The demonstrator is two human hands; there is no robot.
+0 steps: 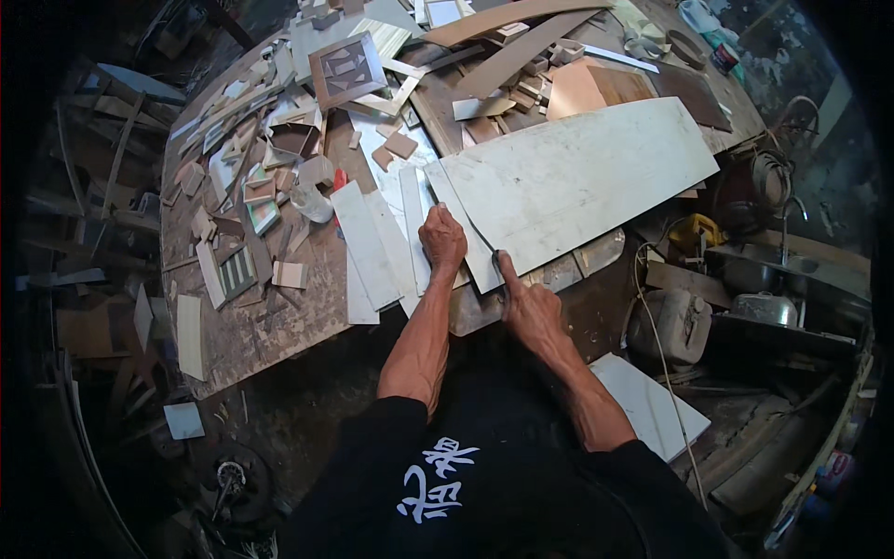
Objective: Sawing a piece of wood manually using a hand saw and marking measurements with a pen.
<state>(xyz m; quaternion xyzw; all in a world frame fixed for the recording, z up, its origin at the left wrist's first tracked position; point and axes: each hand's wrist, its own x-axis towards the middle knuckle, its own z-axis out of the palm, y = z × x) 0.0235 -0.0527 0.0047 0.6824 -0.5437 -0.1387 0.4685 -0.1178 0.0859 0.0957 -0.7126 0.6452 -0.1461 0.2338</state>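
Observation:
A long white board (596,177) with a curved far edge lies near the middle of the workbench. My left hand (442,238) is closed at the left edge of a narrow white strip (461,228) at that board's left end; what is inside the fingers is hidden. A thin dark line runs between strip and board. My right hand (529,312) has its index finger extended onto that line near the board's front edge, with the other fingers curled; whether they hold anything is hidden. More white boards (363,252) lie left of my left hand.
The workbench (298,317) carries wood offcuts, small blocks, long curved planks (503,70) and a square patterned panel (346,70). At the right are a grey jerrycan (669,326), metal sink (792,265), hanging cord and loose white panel (661,419). A wheel (233,480) is at lower left.

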